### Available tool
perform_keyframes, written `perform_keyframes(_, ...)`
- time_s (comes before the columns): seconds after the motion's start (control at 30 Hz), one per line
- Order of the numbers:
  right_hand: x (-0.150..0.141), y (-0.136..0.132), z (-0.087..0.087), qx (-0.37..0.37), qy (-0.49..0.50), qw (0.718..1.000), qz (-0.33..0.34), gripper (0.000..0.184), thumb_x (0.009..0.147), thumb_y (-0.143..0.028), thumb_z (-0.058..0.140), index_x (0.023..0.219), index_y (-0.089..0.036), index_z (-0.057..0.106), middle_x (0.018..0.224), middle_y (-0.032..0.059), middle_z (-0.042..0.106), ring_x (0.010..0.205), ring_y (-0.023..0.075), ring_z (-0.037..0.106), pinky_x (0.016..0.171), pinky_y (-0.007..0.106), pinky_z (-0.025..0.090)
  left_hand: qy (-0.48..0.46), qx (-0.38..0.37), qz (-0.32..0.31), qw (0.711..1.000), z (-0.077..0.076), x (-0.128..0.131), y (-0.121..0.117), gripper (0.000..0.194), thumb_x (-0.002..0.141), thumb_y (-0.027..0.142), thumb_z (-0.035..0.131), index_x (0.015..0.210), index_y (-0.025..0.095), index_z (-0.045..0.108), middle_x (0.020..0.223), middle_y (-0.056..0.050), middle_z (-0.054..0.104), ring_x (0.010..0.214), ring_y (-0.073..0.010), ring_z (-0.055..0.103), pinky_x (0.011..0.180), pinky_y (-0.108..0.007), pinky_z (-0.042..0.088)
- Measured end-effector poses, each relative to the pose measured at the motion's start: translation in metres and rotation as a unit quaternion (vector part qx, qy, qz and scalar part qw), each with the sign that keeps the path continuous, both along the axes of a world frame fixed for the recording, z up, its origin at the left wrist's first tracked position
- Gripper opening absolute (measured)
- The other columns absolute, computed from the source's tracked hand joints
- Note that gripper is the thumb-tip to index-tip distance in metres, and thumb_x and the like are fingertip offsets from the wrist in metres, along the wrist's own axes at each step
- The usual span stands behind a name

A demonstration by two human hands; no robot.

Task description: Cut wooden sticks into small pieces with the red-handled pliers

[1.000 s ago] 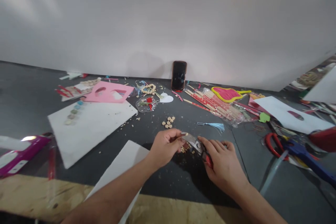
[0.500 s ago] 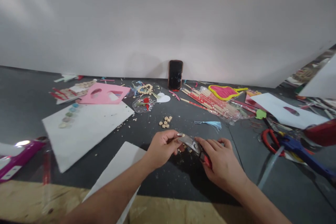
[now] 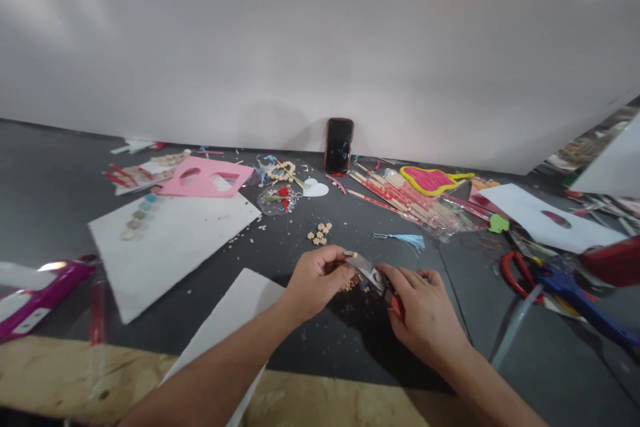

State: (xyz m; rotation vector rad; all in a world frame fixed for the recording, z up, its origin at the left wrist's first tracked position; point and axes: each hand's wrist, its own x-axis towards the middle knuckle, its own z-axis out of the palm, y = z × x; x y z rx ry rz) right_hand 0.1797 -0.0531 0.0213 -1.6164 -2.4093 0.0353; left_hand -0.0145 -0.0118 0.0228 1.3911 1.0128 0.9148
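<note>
In my right hand [image 3: 425,303] I hold red-handled shears [image 3: 370,273], their steel jaws pointing up and left. My left hand [image 3: 320,280] is closed in a pinch right at the jaw tips. A small pale wooden piece [image 3: 354,255] shows at the tips, mostly hidden by my fingers. Under the tool, small beige bits [image 3: 353,282] lie scattered on the dark table [image 3: 320,347]. Just beyond my hands sits a little cluster of flower-shaped wooden pieces [image 3: 319,233].
A phone [image 3: 339,145] leans against the white board [image 3: 310,47]. Wrapped red-patterned sticks [image 3: 395,197] and a blue tassel [image 3: 407,239] lie right of centre. A blue glue gun [image 3: 575,293] is at right, white sheets [image 3: 170,240] at left, and a purple tool [image 3: 45,293] at far left.
The view has shifted slightly, so the scene sits a little lower and further right. Both hands keep nearly the same pose around the shears.
</note>
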Motion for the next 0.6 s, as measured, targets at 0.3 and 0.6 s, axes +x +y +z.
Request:
perform_keyframes(0.3, 0.0028, 0.0036, -0.0021, -0.023, -0.011, 1.000, 0.002, 0.050, 0.071, -0.015, 0.045, 0.121, -0.020, 0.046, 0.103, 0.0078, 0.062, 0.092, 0.0217, 0.053, 0.089, 0.041, 0.023, 0.056, 0.008, 0.001, 0.998, -0.0015, 0.0006, 0.0006, 0.015, 0.076, 0.021, 0.048, 0.074, 0.013, 0.060, 0.059, 0.001, 0.059, 0.051, -0.0085, 0.048, 0.052, -0.018, 0.037)
perform_keyframes(0.6, 0.0070, 0.0029, -0.0002, -0.035, 0.001, 0.999, 0.019, 0.052, 0.068, -0.015, 0.047, 0.120, -0.021, 0.047, 0.104, 0.0080, 0.062, 0.092, 0.0219, 0.053, 0.088, 0.040, 0.024, 0.020, -0.044, -0.058, 0.997, -0.0028, -0.0018, 0.0039, 0.017, 0.078, 0.026, 0.049, 0.073, 0.013, 0.059, 0.060, 0.000, 0.059, 0.047, -0.0077, 0.046, 0.050, -0.019, 0.037)
